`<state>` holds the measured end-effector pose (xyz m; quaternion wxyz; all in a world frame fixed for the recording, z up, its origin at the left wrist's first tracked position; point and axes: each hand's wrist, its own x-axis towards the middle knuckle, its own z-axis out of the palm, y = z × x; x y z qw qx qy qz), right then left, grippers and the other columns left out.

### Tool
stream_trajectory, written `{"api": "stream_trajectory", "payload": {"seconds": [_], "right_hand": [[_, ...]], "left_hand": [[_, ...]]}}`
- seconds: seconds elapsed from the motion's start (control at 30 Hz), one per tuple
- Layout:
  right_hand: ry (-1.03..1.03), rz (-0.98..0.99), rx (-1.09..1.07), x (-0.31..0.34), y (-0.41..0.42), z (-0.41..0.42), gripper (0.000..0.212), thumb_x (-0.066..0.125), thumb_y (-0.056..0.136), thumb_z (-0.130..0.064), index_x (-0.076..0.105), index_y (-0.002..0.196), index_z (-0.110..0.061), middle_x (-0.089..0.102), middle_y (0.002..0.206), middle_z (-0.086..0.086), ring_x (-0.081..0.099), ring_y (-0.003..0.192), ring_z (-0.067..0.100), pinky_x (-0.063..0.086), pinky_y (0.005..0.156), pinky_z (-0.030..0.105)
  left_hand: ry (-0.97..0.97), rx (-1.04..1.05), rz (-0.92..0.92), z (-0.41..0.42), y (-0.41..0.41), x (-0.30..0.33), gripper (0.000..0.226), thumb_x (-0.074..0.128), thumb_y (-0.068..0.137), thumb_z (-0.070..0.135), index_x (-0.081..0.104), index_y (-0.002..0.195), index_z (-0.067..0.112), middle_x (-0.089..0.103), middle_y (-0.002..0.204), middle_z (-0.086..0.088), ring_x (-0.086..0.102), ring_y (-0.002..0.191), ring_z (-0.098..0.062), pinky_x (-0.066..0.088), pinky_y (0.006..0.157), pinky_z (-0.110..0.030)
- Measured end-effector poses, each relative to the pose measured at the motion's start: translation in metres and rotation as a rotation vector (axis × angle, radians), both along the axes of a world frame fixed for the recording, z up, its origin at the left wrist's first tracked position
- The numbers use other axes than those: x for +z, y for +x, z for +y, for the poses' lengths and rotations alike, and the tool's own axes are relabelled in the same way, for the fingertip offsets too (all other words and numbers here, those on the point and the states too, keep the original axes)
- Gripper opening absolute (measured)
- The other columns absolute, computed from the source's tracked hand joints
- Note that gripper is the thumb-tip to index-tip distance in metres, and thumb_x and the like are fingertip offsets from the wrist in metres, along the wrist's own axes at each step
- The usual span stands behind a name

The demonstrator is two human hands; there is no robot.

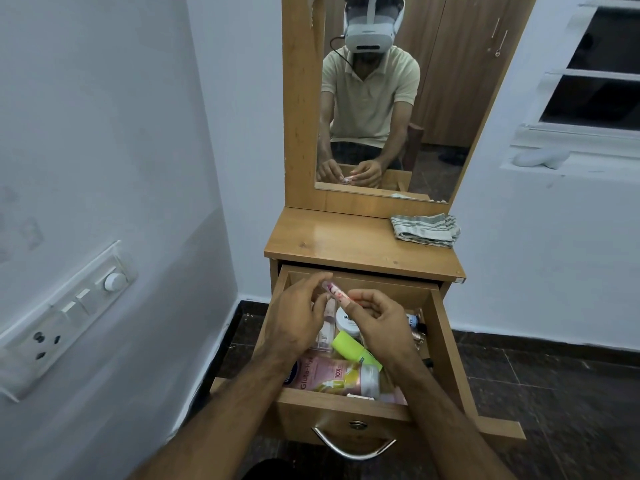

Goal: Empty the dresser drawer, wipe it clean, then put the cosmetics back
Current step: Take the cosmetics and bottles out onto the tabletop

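1. Both hands hover over the open drawer (pixel 446 327): the left hand (pixel 298 323) and the right hand (pixel 377 323) pinch opposite ends of a small pink tube (pixel 335 291), fingertips curled round it, above the drawer's far half.
2. Judged from its size, the tube is light and stiff; its glossy skin looks slippery, so a pinch near the cap end, at eleven o'clock of the tube, seems the surest hold (one hand would do).
3. Below the hands the drawer is crowded. A pink bottle (pixel 332 377) lies on its side at six o'clock, against the front wall; a lime-green tube (pixel 353 351) lies slantwise just beyond it; a white jar (pixel 348 322) sits towards twelve o'clock, partly hidden by the right hand.
4. The bottle probably carries the most weight and wants a full grip round its middle; the jar, if glass, could chip.
5. A folded striped cloth (pixel 425 228) waits on the dresser top (pixel 329 237) at one o'clock from the drawer, untouched, so emptying appears barely begun.
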<state>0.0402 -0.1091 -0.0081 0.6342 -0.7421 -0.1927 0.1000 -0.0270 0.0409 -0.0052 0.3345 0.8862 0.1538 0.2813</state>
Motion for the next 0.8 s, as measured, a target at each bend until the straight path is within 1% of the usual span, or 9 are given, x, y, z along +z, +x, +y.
{"api": "stream_trajectory", "payload": {"seconds": [0.07, 0.1, 0.17, 0.27, 0.4, 0.5, 0.57, 0.63, 0.8], "right_hand": [[-0.001, 0.016, 0.005, -0.0001, -0.0008, 0.0001, 0.016, 0.078, 0.089, -0.022, 0.074, 0.104, -0.019, 0.077, 0.095, -0.004, 0.072, 0.089, 0.010, 0.060, 0.074, 0.025], [0.001, 0.025, 0.011, -0.0001, -0.0010, -0.0002, 0.016, 0.078, 0.089, -0.021, 0.074, 0.103, -0.019, 0.077, 0.094, -0.003, 0.072, 0.088, 0.011, 0.060, 0.073, 0.024], [0.001, 0.036, 0.023, 0.0005, -0.0014, -0.0006, 0.015, 0.079, 0.087, -0.019, 0.074, 0.102, -0.019, 0.077, 0.093, -0.002, 0.073, 0.087, 0.011, 0.059, 0.071, 0.023], [-0.034, 0.031, 0.033, -0.0011, -0.0014, -0.0008, 0.018, 0.080, 0.087, -0.021, 0.071, 0.102, -0.023, 0.077, 0.090, -0.004, 0.073, 0.083, 0.008, 0.057, 0.068, 0.024], [-0.069, 0.005, 0.036, -0.0042, -0.0010, -0.0003, 0.020, 0.079, 0.088, -0.021, 0.065, 0.102, -0.027, 0.077, 0.086, -0.005, 0.073, 0.078, 0.005, 0.057, 0.068, 0.027], [-0.072, 0.007, 0.049, -0.0062, 0.0003, -0.0004, 0.026, 0.078, 0.089, -0.021, 0.063, 0.110, -0.028, 0.077, 0.092, -0.006, 0.073, 0.084, 0.004, 0.058, 0.075, 0.028], [-0.085, 0.015, 0.068, -0.0079, 0.0012, 0.0004, 0.036, 0.078, 0.089, -0.022, 0.062, 0.121, -0.026, 0.077, 0.098, -0.005, 0.073, 0.093, 0.009, 0.060, 0.084, 0.035], [-0.092, 0.024, 0.076, -0.0084, 0.0017, 0.0009, 0.041, 0.078, 0.089, -0.022, 0.062, 0.126, -0.025, 0.076, 0.101, -0.005, 0.072, 0.096, 0.010, 0.061, 0.088, 0.039], [-0.086, 0.022, 0.078, -0.0072, 0.0010, 0.0011, 0.035, 0.078, 0.089, -0.019, 0.065, 0.121, -0.025, 0.076, 0.101, -0.004, 0.073, 0.094, 0.010, 0.061, 0.087, 0.040]], "left_hand": [[0.009, 0.009, 0.000, -0.0004, -0.0015, 0.0017, 0.038, 0.063, 0.097, 0.022, 0.061, 0.133, 0.036, 0.058, 0.104, 0.023, 0.056, 0.087, 0.003, 0.040, 0.072, -0.008], [0.011, 0.011, 0.007, -0.0007, -0.0025, 0.0023, 0.039, 0.063, 0.098, 0.024, 0.060, 0.134, 0.038, 0.060, 0.106, 0.023, 0.055, 0.085, 0.003, 0.036, 0.070, -0.006], [0.009, 0.017, 0.010, -0.0011, -0.0035, 0.0032, 0.040, 0.062, 0.098, 0.026, 0.058, 0.136, 0.040, 0.059, 0.106, 0.025, 0.054, 0.084, 0.002, 0.037, 0.070, -0.010], [0.001, 0.015, 0.005, -0.0030, -0.0039, 0.0049, 0.042, 0.063, 0.098, 0.027, 0.057, 0.138, 0.040, 0.050, 0.103, 0.028, 0.055, 0.090, 0.001, 0.044, 0.079, -0.019], [0.011, -0.046, 0.003, -0.0020, -0.0008, 0.0017, 0.038, 0.063, 0.097, 0.022, 0.062, 0.134, 0.034, 0.067, 0.119, 0.016, 0.061, 0.104, -0.004, 0.053, 0.088, -0.029], [0.035, -0.051, 0.002, -0.0010, 0.0007, -0.0010, 0.039, 0.061, 0.098, 0.022, 0.060, 0.136, 0.034, 0.067, 0.125, 0.014, 0.059, 0.110, -0.004, 0.053, 0.092, -0.033], [0.052, -0.038, 0.005, -0.0018, 0.0004, -0.0010, 0.043, 0.057, 0.100, 0.023, 0.056, 0.141, 0.036, 0.068, 0.126, 0.012, 0.053, 0.108, 0.001, 0.051, 0.092, -0.030], [0.064, -0.025, 0.031, -0.0026, -0.0010, -0.0002, 0.046, 0.054, 0.102, 0.022, 0.050, 0.146, 0.037, 0.068, 0.124, 0.010, 0.048, 0.103, 0.003, 0.048, 0.088, -0.025], [0.070, -0.053, 0.045, -0.0018, -0.0015, 0.0005, 0.044, 0.053, 0.102, 0.019, 0.053, 0.143, 0.035, 0.067, 0.127, 0.009, 0.058, 0.108, -0.005, 0.043, 0.086, -0.020]]}}
